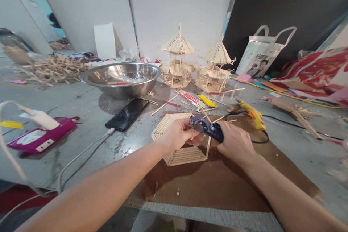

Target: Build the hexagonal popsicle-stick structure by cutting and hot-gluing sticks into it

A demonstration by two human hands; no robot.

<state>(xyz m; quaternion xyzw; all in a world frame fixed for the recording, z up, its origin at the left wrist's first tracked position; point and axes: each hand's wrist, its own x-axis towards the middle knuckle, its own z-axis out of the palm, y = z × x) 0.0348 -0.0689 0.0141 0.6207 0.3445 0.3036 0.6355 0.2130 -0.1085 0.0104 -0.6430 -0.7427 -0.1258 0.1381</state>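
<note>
Head view: a grey worktable (84, 112), stained and littered with craft scraps, fills most of the scene. A flat brown sheet (217, 185) covers its near middle and right. Towards the back, left of centre, sits a wide steel bowl (122, 92) with clear, crinkled plastic inside. Right of it stand two pagoda-like models built of pale sticks, a taller left tower (178, 45) and a shorter right tower (217, 56). Further right is a white carrier bag (258, 54) with two handles; at far left lies a heap of wood pieces (54, 69). On the brown sheet, partly under the person's left hand, lies a many-sided stick frame (187, 156). A magenta power strip (66, 125) with a white plug is at left, a dark phone (127, 114) on a cable nearer the centre. The right hand (236, 139) is wrapped around a dark blue hand tool (208, 127), held above the frame. The left hand (176, 134) has its fingers drawn together at the tool's head; whether they pinch anything cannot be told. Beyond the tool are a yellow glue gun (254, 116), a small yellow curved piece (207, 100) and loose thin sticks (190, 98), some red
</note>
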